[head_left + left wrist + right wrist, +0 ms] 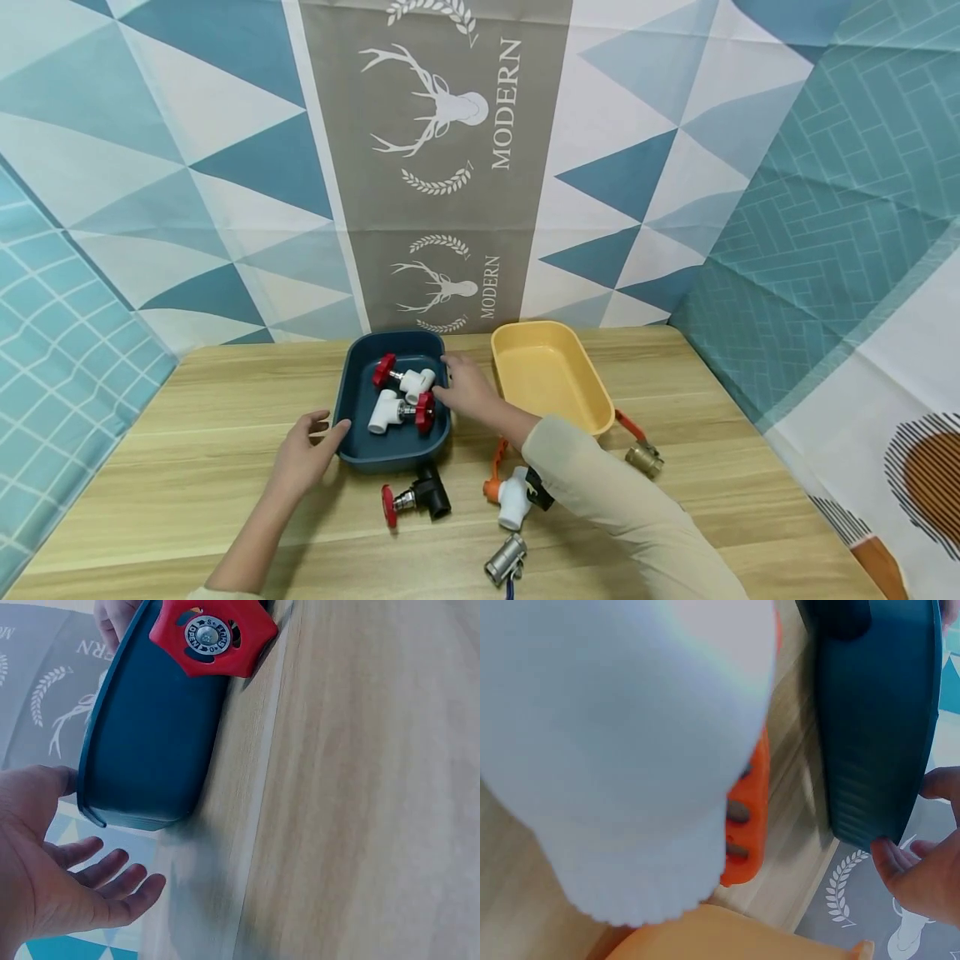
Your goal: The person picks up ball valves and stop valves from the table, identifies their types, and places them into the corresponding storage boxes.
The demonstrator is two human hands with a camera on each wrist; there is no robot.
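Observation:
A dark blue tray [390, 456] holds two white stop valves [386, 412] with red handwheels. My left hand [303, 454] is at its left side, the thumb at the rim and the other fingers spread apart below it, as the left wrist view shows. On the opposite side, my right hand [471, 387] touches the rim near the far right corner with thumb and fingertips [886, 855]. Just in front of the tray lies a black stop valve [431, 493], its red handwheel [208, 636] large in the left wrist view.
Right of the blue tray stands a yellow tray [555, 375]. A white ball valve [513, 500] with an orange handle lies below my right forearm. Nearer me is a metal ball valve [506, 559] with a blue handle; a brass valve [645, 458] with a red handle lies beside the yellow tray.

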